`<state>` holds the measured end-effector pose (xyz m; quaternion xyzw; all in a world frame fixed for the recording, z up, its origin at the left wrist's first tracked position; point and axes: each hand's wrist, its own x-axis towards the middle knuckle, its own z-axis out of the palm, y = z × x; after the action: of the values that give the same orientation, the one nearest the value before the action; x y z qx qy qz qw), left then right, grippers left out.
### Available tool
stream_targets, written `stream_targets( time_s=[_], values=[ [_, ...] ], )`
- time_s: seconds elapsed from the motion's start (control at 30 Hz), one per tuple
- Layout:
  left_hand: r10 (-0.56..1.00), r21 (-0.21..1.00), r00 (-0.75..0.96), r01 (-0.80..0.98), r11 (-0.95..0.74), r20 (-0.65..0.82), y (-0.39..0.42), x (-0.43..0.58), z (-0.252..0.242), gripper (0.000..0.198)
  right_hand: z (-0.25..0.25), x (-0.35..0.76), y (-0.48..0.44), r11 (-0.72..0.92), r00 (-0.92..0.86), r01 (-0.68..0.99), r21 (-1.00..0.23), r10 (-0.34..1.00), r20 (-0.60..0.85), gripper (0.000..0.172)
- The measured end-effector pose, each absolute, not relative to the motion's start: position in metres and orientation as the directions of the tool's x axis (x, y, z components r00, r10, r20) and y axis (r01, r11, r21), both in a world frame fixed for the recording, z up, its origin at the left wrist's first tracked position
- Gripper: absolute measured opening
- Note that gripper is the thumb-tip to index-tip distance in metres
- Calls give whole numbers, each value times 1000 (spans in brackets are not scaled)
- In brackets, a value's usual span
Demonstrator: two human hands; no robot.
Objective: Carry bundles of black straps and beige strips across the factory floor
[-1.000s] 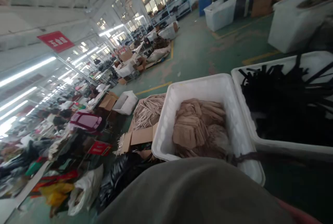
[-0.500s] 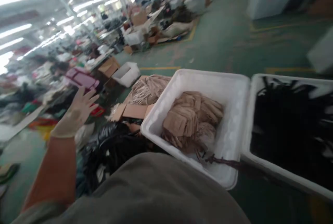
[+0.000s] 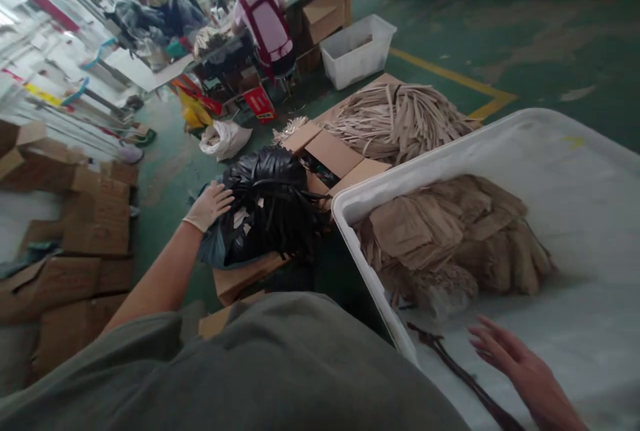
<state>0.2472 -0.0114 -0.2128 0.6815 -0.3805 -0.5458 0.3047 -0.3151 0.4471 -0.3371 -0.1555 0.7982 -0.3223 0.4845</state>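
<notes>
My left hand, in a pale glove, rests with its fingers apart on a black plastic bag full of dark strips. The bag sits in a cardboard box on the floor. My right hand, bare with its fingers spread, hovers inside a white plastic bin at the lower right. A thin dark strap lies on the bin's bottom just left of that hand. A heap of tan leather pieces fills the bin's middle. Neither hand holds anything.
A pile of tan strips lies on flattened cardboard behind the bin. A smaller white bin stands on the green floor. A seated person in a pink top works at a table further back. Stacked cartons are at the left.
My view has swung down and left. My left hand came down from mid-air onto the black bag. My right hand has come into view inside the white bin.
</notes>
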Motion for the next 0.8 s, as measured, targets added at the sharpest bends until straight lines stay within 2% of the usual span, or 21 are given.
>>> stream_targets(
  time_s=[0.1, 0.2, 0.23, 0.3, 0.33, 0.4, 0.5, 0.57, 0.63, 0.67, 0.7, 0.73, 0.77, 0.8],
  values=[
    [-884, 751, 123, -482, -451, -452, -19, 254, -274, 51, -362, -291, 349, 731, -433, -11, -682, -619, -656, 89],
    [-972, 673, 59, -712, -201, -228, -36, 234, -323, 55, -398, -262, 258, 682, -542, -223, -697, -681, -493, 73],
    [-991, 602, -9, -795, -74, -134, -44, 225, -334, 56, -411, -250, 232, 693, -582, -282, -663, -673, -456, 70],
    [-966, 362, -260, -900, 243, 0, -60, 206, -354, 53, -436, -223, 187, 735, -605, -358, -576, -653, -456, 70],
    [-917, 250, -398, -888, 387, 5, -69, 199, -363, 51, -448, -209, 171, 752, -593, -376, -542, -645, -483, 70],
    [-782, 139, -616, -786, 603, -94, -85, 188, -380, 52, -469, -183, 150, 780, -542, -388, -490, -623, -564, 68],
    [-536, 101, -791, -583, 806, -295, -112, 189, -402, 61, -490, -158, 143, 837, -521, -385, -389, -546, -657, 65],
    [-437, 107, -837, -493, 864, -330, -134, 204, -406, 63, -496, -151, 146, 864, -548, -387, -322, -496, -674, 65],
    [-509, 99, -822, -546, 832, -257, -159, 230, -399, 63, -496, -149, 151, 877, -580, -396, -271, -468, -667, 64],
    [-620, 105, -758, -646, 756, -202, -173, 247, -390, 63, -495, -148, 152, 881, -594, -402, -250, -458, -661, 63],
    [-775, 137, -615, -788, 600, -144, -187, 266, -380, 64, -493, -147, 153, 884, -608, -407, -229, -449, -654, 63],
    [-918, 195, -383, -913, 359, -105, -200, 286, -369, 67, -490, -146, 153, 888, -622, -410, -208, -439, -648, 62],
    [-994, 266, -69, -963, 43, -88, -211, 306, -358, 71, -487, -145, 153, 892, -636, -412, -187, -429, -641, 61],
    [-967, 329, 239, -909, -256, -91, -221, 324, -349, 74, -484, -143, 152, 894, -651, -415, -166, -420, -633, 60]
  ],
)
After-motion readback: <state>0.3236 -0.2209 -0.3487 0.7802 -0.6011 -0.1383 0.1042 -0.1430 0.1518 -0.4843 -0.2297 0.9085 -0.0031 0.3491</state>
